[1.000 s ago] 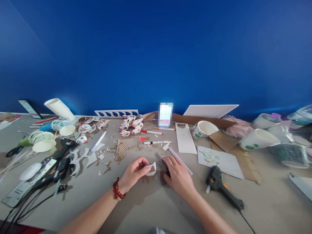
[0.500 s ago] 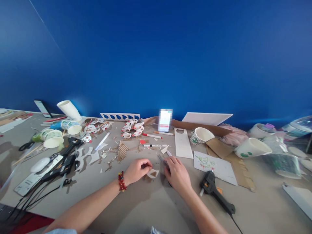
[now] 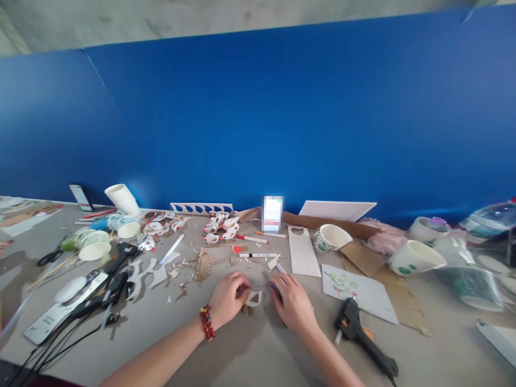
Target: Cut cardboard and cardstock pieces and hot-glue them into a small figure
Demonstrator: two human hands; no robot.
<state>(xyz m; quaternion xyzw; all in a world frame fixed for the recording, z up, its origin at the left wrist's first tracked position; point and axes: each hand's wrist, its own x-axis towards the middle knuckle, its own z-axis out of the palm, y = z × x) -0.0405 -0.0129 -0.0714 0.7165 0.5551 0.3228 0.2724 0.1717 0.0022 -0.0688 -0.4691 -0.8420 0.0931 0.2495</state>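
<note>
My left hand [image 3: 230, 295], with a red bead bracelet on its wrist, has its fingers curled and pinched at the edge of a small white cutout [image 3: 253, 298]. That cutout carries a brown patch, and brown leg-like bits show beneath it. Just to the right, my right hand [image 3: 293, 302] is closed, palm down, over a slim grey metal tool [image 3: 265, 275]. Only the tool's narrow tip shows; the fingers hide the rest, so its kind is unclear. A white marker [image 3: 279, 267] lies by the right fingertips. The two hands are apart.
Behind the hands lie cardboard scraps [image 3: 205, 263], markers [image 3: 258, 255] and several white bird-like cutouts [image 3: 229, 228]. Glue guns [image 3: 355, 328] with cords lie at both sides. Paper cups [image 3: 332, 237], a drawing [image 3: 358, 290] and a propped phone [image 3: 273, 214] stand or lie around.
The head view has tilted up, so the table sits lower and the wall's top edge shows. The white cutout has turned slightly at the left fingers. The right hand stays closed.
</note>
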